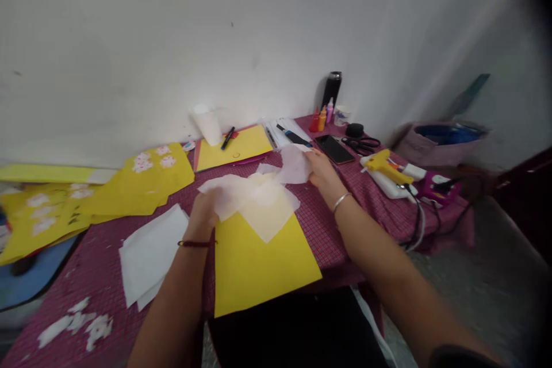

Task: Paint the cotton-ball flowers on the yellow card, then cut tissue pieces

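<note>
A thin white sheet of tissue paper spreads over the top part of a yellow paper sheet in front of me. It is translucent, with several pointed corners. My left hand grips its left edge, the fingers partly hidden behind the paper. With my right hand I pinch a raised white piece of tissue at the upper right; whether it joins the rest, I cannot tell. Left of the yellow sheet lies a stack of white paper, partly behind my left forearm.
Yellow sheets with pink-white patches lie left, paper scraps at front left. Behind are a white cup, a marker and a black bottle. Right are a phone, scissors and a corded yellow glue gun.
</note>
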